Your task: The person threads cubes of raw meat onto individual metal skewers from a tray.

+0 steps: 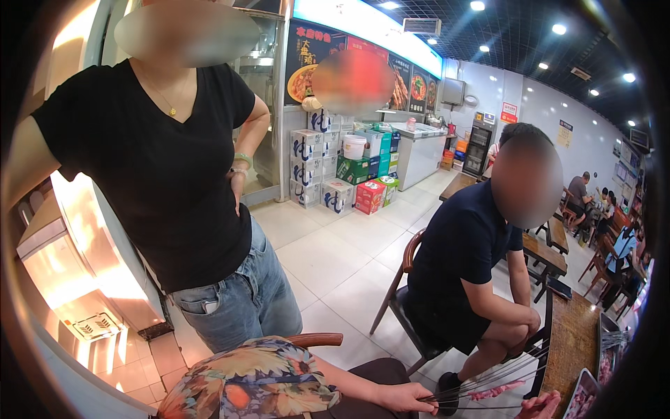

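Note:
My left hand (411, 398) grips a fan of thin metal skewers (497, 366) at their near ends. The skewers spread toward the table on the right, and one carries a strip of raw pink meat (497, 390). My right hand (542, 404) is partly cut off by the bottom edge. Its fingers are curled at the far end of a lower skewer, and what lies between them cannot be made out. Beside it, a metal tray (580, 390) holds raw meat pieces. Farther along the wooden table (568, 340), another tray (602, 335) holds meat and skewers.
A seated person in dark clothes (460, 251) leans by the table, which bears a phone (559, 288). Another person in a black T-shirt (157, 157) stands close at left. A wooden chair arm (319, 339) is beside me. Stacked cartons (309, 162) and a chest freezer (421, 157) stand behind.

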